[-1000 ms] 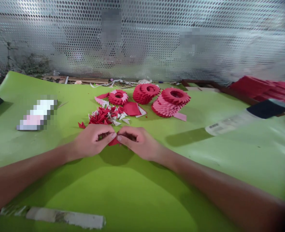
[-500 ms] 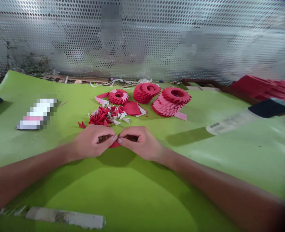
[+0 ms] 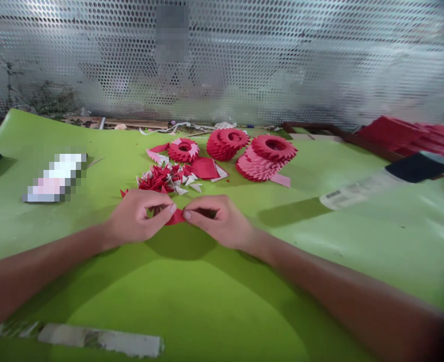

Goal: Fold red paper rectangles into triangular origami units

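Between my two hands is a small piece of red paper, pinched from both sides just above the green tabletop. My left hand grips its left side between thumb and forefinger. At its right side, my right hand pinches with thumb and forefinger too. Behind the left hand lies a pile of folded red and white paper triangles. Flat red paper sheets rest beside the pile. Farther back are a small red-and-pink paper ring, a red ring stack and a red-and-pink ring stack.
A blurred-out phone-like object lies to the left. On the right a clear bottle with a dark cap lies on its side, with red paper stacks behind it. A taped flat strip lies near the front edge.
My left hand has shifted slightly left and up, so its fingertips are farther from the right hand's. More of the red paper shows between them.
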A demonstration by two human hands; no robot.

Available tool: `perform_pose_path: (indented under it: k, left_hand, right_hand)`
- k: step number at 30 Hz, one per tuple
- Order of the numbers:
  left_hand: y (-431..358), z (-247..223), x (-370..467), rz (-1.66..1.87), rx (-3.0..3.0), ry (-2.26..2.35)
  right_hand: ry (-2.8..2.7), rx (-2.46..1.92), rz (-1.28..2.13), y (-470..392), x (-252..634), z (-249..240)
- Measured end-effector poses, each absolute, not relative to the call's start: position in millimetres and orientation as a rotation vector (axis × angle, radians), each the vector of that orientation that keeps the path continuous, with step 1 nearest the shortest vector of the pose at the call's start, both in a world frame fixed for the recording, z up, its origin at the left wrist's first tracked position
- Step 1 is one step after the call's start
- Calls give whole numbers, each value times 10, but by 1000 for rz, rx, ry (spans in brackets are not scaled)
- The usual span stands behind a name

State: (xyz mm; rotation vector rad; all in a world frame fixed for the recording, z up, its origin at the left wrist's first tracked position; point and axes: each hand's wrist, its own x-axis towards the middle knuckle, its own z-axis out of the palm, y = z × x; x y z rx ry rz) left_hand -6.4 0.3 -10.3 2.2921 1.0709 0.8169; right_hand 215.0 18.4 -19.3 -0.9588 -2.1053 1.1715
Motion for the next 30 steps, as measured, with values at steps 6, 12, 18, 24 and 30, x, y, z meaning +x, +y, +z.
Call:
perform_pose_path:
  k: [6, 12, 18, 24, 30]
  left_hand:
    - [30, -62, -112, 960, 2212, 1184]
    - [21, -136, -55, 762, 2223, 1096]
    - [23, -150, -43, 729, 2214, 1129]
    - [31, -141, -42, 776, 2210, 1108]
    - [25, -140, -47, 745, 2178, 1133]
  right_hand:
    - [-2036, -1023, 1233, 211, 2171, -207]
    - [-2054, -1023, 1244, 188, 2152, -181]
    - [-2091, -1004, 1169, 156, 2144, -173]
    - [-2139, -990, 1045, 140, 2132, -172]
    - [-2146, -981, 1052, 139, 2134, -178]
